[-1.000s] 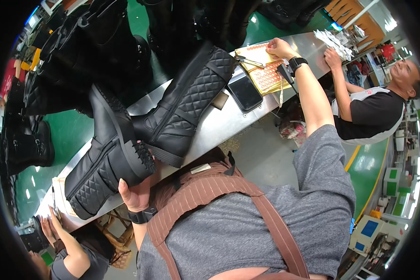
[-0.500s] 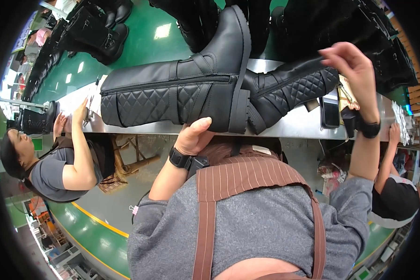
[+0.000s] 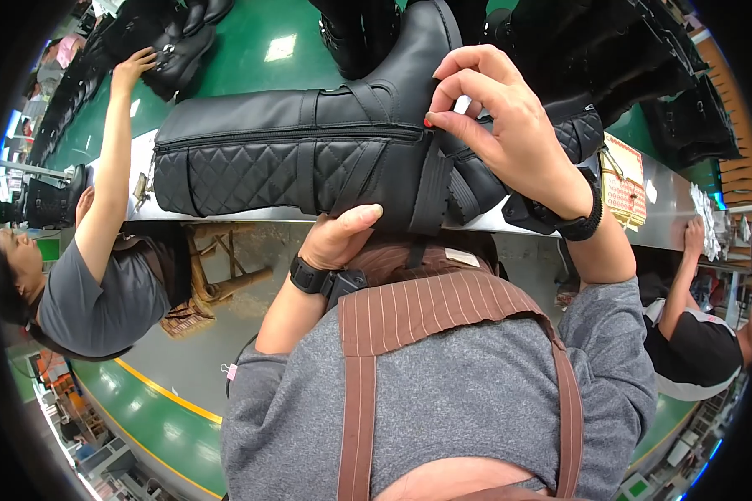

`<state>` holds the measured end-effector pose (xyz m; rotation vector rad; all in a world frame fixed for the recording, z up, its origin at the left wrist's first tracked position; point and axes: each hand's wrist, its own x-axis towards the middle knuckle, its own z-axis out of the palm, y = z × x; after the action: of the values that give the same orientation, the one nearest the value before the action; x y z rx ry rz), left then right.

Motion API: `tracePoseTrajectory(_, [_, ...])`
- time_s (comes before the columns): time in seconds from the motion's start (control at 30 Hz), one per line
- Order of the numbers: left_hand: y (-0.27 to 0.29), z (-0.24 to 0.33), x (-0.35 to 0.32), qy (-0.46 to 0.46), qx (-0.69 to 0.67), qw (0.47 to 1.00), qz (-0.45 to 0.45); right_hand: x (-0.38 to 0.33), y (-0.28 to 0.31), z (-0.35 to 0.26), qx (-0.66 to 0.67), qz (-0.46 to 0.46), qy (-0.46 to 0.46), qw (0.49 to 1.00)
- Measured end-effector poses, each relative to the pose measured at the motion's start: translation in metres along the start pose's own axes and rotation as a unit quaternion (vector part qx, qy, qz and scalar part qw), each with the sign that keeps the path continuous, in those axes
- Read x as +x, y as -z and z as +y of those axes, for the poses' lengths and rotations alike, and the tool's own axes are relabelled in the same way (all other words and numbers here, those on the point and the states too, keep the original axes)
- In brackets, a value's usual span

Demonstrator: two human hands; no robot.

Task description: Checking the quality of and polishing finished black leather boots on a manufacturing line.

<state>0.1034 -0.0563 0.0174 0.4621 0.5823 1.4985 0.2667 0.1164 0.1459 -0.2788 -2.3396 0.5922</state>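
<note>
A tall black boot (image 3: 234,125) with a quilted panel, straps and a closed side zipper lies on its side before me, its toe pointing away and its shaft to the left. My left hand (image 3: 338,238) grips its near side at the heel end, thumb on top. Above the ankle, close to the sole edge, my right hand (image 3: 505,125) has its thumb and forefinger pinched together. A tiny red spot shows at those fingertips; what it belongs to is too small to tell. Behind this hand lies a second black quilted boot (image 3: 578,135), partly hidden.
The metal table (image 3: 673,209) runs across the view. A stack of red-patterned sheets (image 3: 622,188) lies at the right. More black boots (image 3: 359,37) stand beyond the table. At the left, a co-worker (image 3: 113,288) reaches toward other boots; another person (image 3: 693,334) is at the right.
My right hand has come from the far right to the boot's ankle, its fingers now pinched. The boot has shifted slightly left. The left co-worker's arm has stretched outward to the boots.
</note>
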Motion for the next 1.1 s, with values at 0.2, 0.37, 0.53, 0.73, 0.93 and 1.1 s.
tracePoseTrajectory(0.2, [0.003, 0.002, -0.005, 0.012, 0.002, 1.0, 0.013, -0.026, 0.005, 0.025, -0.007, 0.112, -0.076, 0.991])
tracePoseTrajectory(0.37, [0.017, 0.019, -0.021, -0.061, 0.062, 0.993, 0.085, -0.108, 0.048, 0.052, 0.059, -0.005, -0.484, 0.873])
tracePoseTrajectory(0.53, [0.029, 0.028, -0.028, -0.111, 0.169, 0.97, 0.136, -0.183, 0.015, 0.064, 0.395, 0.052, -0.602, 0.692])
tracePoseTrajectory(0.73, [0.031, 0.026, -0.036, -0.127, 0.241, 0.941, 0.202, -0.167, -0.02, 0.084, 0.542, 0.189, -0.53, 0.624])
tracePoseTrajectory(0.93, [0.026, 0.028, -0.045, -0.144, 0.272, 0.925, 0.222, -0.142, -0.021, 0.058, 0.466, 0.213, -0.429, 0.744])
tracePoseTrajectory(1.1, [0.019, 0.028, -0.042, -0.122, 0.287, 0.922, 0.229, -0.129, -0.019, 0.036, 0.39, 0.223, -0.415, 0.791])
